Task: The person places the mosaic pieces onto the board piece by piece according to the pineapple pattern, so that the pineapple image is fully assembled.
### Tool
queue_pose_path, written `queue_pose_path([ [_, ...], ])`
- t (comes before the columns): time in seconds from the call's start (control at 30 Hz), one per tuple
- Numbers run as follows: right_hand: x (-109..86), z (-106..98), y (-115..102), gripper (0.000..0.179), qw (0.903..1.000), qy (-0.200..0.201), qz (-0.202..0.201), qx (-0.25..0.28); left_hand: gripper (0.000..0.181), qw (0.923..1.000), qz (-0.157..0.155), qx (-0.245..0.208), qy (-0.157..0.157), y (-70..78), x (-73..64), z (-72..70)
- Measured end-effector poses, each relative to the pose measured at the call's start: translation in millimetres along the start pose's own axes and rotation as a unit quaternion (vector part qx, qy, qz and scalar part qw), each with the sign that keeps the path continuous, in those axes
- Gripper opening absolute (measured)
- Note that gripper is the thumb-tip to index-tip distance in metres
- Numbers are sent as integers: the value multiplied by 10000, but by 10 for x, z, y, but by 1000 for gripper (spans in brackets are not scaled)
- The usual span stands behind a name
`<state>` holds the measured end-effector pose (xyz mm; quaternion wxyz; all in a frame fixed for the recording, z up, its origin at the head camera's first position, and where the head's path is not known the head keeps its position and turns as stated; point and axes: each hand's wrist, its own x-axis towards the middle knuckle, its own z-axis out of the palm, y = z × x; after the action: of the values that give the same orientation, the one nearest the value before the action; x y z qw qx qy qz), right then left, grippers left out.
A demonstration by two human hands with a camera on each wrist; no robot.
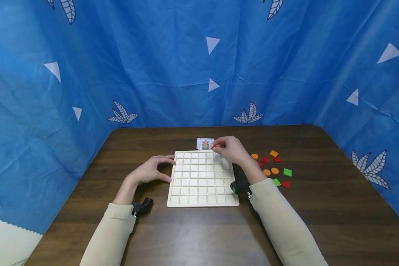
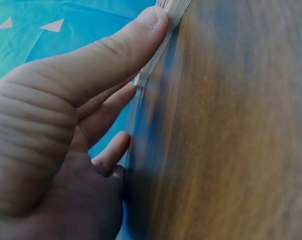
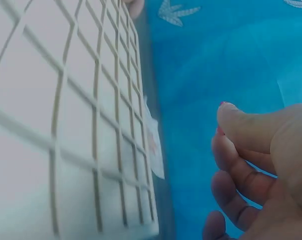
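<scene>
A pale board (image 1: 193, 181) with a grid of square cells lies flat on the table. My left hand (image 1: 150, 170) rests at its left edge, thumb and fingers spread and relaxed, the thumb tip touching the edge in the left wrist view. Over the board's far right part, my right hand (image 1: 231, 149) pinches a small red piece (image 1: 214, 146) between thumb and fingers. In the right wrist view only slivers of the red piece (image 3: 220, 131) show. Just beyond the board's far edge lies a small card (image 1: 201, 142) with a coloured pattern on a grid, partly covered by the right hand.
Right of the board lie several loose flat pieces: orange circles (image 1: 275, 170), red triangles (image 1: 286, 184), green squares (image 1: 287, 172) and an orange square (image 1: 274, 153). The dark wooden table (image 1: 193, 236) ends at a blue patterned curtain (image 1: 176, 66).
</scene>
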<state>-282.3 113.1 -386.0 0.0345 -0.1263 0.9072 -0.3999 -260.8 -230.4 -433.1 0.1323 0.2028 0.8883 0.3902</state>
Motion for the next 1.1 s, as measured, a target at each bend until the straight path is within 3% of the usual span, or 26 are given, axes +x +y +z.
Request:
queue_pose_path([
  [0.3,111,336,-25,19,9994,-352,23,56,58,10000,5,17,23,12,-5,5],
  [0.47,128,480,7,18,9988,-432,33,-243,58,10000,9,-6,3,7,-6,22],
  [0.63,134,522,-18,13,9975,-388,-160,-564,58,10000,23,29,51,0,-7,11],
  [1.1,141,524,-12,12,9973,-453,-87,-576,59,10000,-57,33,18,22,2,-2],
])
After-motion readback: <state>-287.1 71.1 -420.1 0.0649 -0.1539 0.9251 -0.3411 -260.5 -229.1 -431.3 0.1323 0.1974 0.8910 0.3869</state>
